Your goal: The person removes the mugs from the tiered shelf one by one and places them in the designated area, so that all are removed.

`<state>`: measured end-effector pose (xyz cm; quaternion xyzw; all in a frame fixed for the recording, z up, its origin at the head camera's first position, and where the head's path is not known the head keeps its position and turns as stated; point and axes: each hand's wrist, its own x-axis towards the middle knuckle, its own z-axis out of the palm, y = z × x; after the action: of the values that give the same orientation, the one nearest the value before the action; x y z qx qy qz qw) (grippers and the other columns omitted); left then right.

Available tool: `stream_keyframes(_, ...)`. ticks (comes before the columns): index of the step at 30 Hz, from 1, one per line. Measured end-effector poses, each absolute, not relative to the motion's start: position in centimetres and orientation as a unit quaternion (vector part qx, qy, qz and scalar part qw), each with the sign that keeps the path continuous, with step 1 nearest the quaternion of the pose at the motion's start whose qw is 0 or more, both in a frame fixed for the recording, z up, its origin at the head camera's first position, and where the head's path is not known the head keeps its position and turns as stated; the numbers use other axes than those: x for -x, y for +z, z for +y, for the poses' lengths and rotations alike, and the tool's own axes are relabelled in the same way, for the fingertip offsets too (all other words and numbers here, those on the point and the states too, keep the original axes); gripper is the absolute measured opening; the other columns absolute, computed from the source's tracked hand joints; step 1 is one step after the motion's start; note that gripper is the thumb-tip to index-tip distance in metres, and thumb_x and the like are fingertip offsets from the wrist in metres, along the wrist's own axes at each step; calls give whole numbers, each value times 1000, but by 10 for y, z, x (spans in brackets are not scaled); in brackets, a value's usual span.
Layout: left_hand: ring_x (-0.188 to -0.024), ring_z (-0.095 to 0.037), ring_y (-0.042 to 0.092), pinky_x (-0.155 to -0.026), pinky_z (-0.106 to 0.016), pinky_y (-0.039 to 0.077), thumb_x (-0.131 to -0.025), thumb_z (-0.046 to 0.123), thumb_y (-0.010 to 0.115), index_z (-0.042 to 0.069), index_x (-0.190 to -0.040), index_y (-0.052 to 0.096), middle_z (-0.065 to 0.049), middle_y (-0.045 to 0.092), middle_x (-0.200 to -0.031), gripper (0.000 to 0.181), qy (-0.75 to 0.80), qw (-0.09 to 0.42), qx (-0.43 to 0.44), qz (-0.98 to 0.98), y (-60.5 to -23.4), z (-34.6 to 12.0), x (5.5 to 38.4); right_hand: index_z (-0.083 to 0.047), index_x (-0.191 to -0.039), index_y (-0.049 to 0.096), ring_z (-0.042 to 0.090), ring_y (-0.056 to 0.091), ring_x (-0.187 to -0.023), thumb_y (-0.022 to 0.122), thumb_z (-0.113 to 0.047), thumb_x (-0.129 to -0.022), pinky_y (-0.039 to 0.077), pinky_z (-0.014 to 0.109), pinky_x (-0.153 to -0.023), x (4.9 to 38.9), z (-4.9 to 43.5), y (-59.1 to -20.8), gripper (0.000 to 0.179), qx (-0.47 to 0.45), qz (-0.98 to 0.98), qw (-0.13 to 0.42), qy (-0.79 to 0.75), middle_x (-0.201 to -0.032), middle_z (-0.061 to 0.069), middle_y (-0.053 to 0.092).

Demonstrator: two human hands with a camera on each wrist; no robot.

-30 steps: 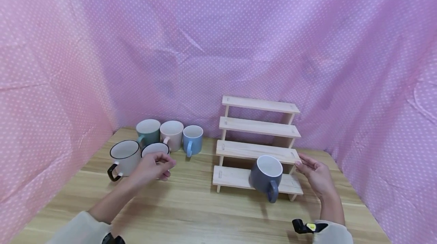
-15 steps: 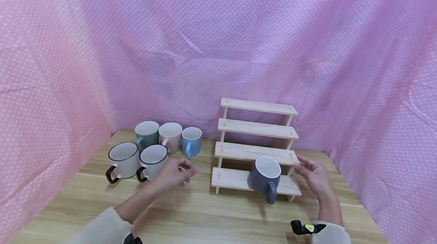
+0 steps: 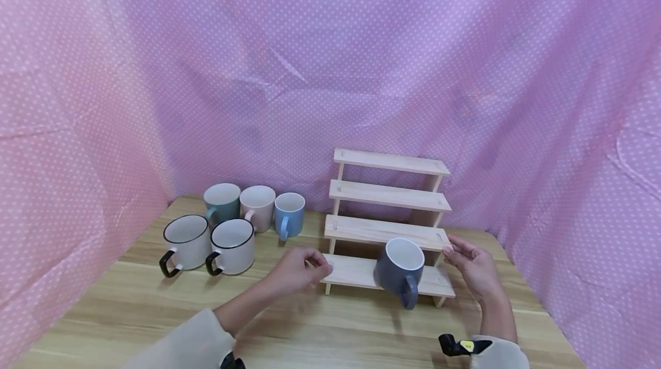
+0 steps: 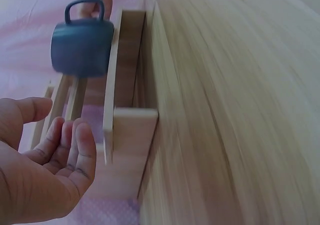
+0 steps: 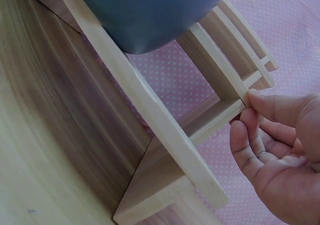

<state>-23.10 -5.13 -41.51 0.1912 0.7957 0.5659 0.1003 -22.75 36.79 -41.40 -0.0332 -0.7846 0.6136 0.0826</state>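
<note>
A wooden stepped shelf [image 3: 389,194] stands on the table, and a dark grey-blue mug [image 3: 396,268] sits on its lowest step with the handle towards me. My right hand [image 3: 477,271] pinches the right end of the second step from the bottom between thumb and fingers, seen closely in the right wrist view, where the hand [image 5: 285,145] is at the step's corner. At the left end of the lowest step is my left hand [image 3: 296,271], fingers loosely curved and holding nothing. In the left wrist view, a gap shows between that hand's thumb and fingers [image 4: 82,155].
Left of the shelf stand two white mugs with black rims, a left one [image 3: 188,245] and a right one [image 3: 234,251]. Behind them are a green mug [image 3: 224,208], a pale pink mug [image 3: 262,214] and a light blue mug [image 3: 293,220]. A pink dotted cloth [image 3: 258,70] hangs behind the table.
My left hand has moved right, from in front of the white mugs to the left end of the lowest step. The right hand and the grey-blue mug have stayed in place.
</note>
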Motion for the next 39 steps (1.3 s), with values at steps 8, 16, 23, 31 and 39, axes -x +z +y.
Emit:
stream_keyframes(8,-62,-14,60,-55,-27,54,-93,23,77,9,-90,71,1,65,-78,15,570,112,-228,781,-413,-14,225,10,-149,43,-2,66,-96,65,-12,-102,57,24,-91,226,365,-411,57,37,-780,85,619,-107,-18,69)
stream_keyframes(16,-67,-6,61,-61,-21,53,-90,25,79,14,-88,75,8,69,-79,12,552,112,-277,778,-416,19,219,12,-148,42,-1,66,-95,66,-12,-101,57,24,-90,226,365,-411,58,34,-776,88,623,-107,-17,70)
stream_keyframes(23,-84,-1,65,-79,-20,55,-91,27,79,15,-97,76,11,71,-88,14,549,151,-331,752,-416,41,214,12,-147,43,0,66,-95,66,-11,-101,57,24,-90,227,365,-411,56,36,-775,91,625,-105,-19,70)
stream_keyframes(31,-100,0,68,-87,-19,54,-94,16,76,3,-121,72,2,75,-112,31,562,220,-401,689,-413,53,209,12,-147,43,-1,66,-95,66,-12,-101,57,20,-87,226,365,-411,56,34,-774,90,626,-107,-18,70)
stream_keyframes(39,-98,0,68,-87,-18,53,-93,15,77,4,-124,72,4,74,-113,33,559,234,-404,685,-409,61,204,12,-147,44,-1,67,-94,67,-13,-101,57,19,-85,226,365,-410,57,31,-772,94,628,-104,-20,70)
